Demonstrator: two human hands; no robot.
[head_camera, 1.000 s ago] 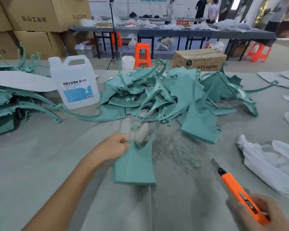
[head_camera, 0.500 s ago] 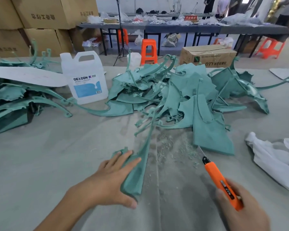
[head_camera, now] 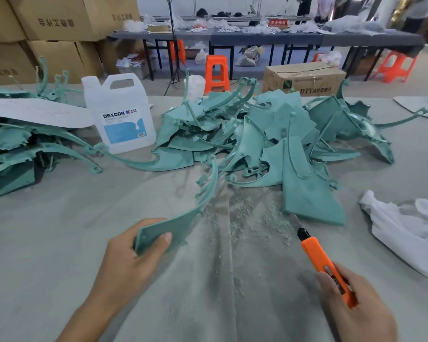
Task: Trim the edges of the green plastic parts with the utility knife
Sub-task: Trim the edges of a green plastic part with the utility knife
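Note:
My left hand (head_camera: 131, 257) grips the wide end of a green plastic part (head_camera: 183, 218) just above the grey cloth; its long curved arm runs up and away toward the pile. My right hand (head_camera: 353, 307) holds an orange utility knife (head_camera: 324, 262) with the blade out, pointing up-left, a hand's width to the right of the part and not touching it. A big heap of green plastic parts (head_camera: 269, 139) lies behind, and a second stack of green parts (head_camera: 15, 154) sits at the far left. Green shavings (head_camera: 250, 213) are scattered between the held part and the knife.
A white DEXCON jug (head_camera: 121, 114) stands behind and left of the heap. White cloth (head_camera: 410, 230) lies at the right. A white flat sheet (head_camera: 35, 112) rests on the left stack. Cardboard boxes (head_camera: 55, 33), orange stools and tables stand beyond the bench.
My left hand went from pressing flat on the part to gripping its wide end, and the part turned so its arm points away. The knife stayed at the right, blade slightly closer.

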